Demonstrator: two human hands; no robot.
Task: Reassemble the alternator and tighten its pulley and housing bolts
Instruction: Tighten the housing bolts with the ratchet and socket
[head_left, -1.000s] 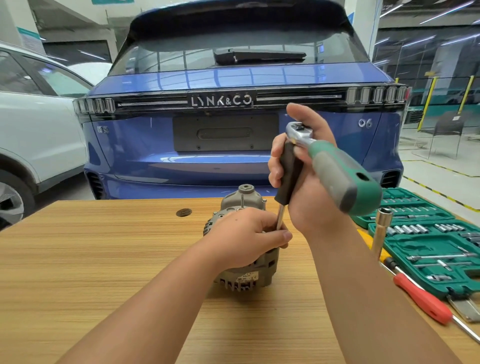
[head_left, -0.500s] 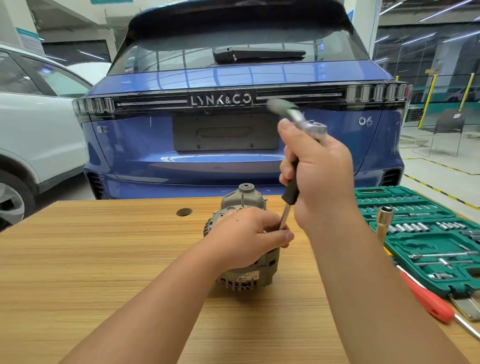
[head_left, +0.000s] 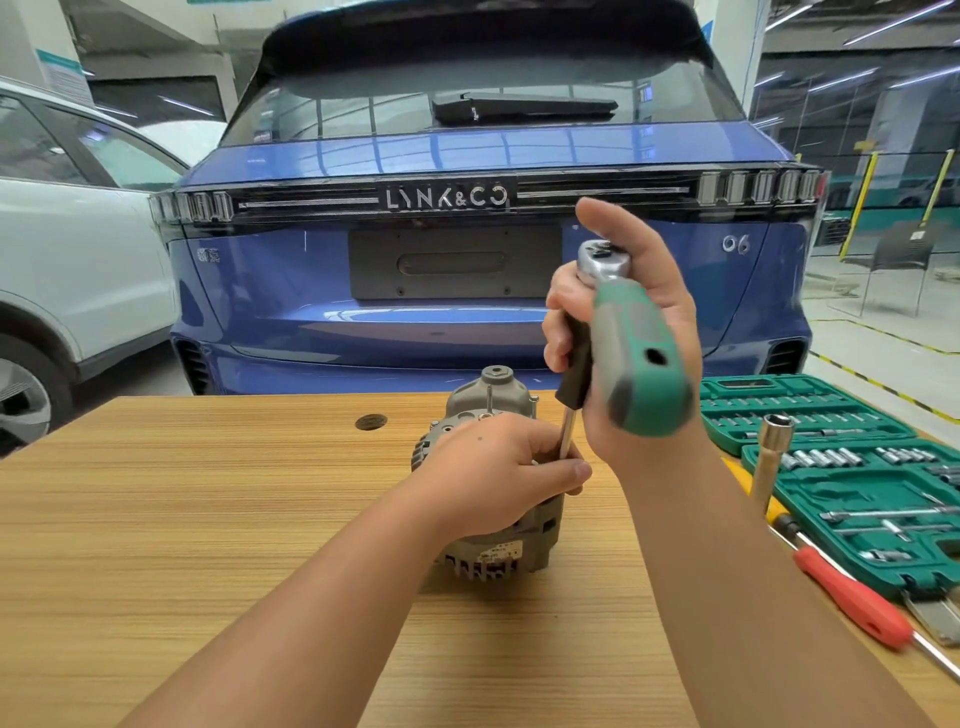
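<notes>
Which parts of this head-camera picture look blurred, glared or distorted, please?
Head view: the green ratchet handle in the right hand is motion-blurred; ceiling lights glare on the blue car; wide-angle bending curves the table edge; the alternator stays sharp.

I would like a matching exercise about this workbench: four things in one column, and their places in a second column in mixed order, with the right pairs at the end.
Things
1. alternator
2. ratchet wrench
3. red-handled screwdriver
4. socket set case

Places
A. lying on the table in front of the green case
B. open at the right end of the table
C. raised above the table in the right hand
D. standing on the wooden table under the left hand

Pairs: 1-D, 2-C, 3-A, 4-B
</notes>
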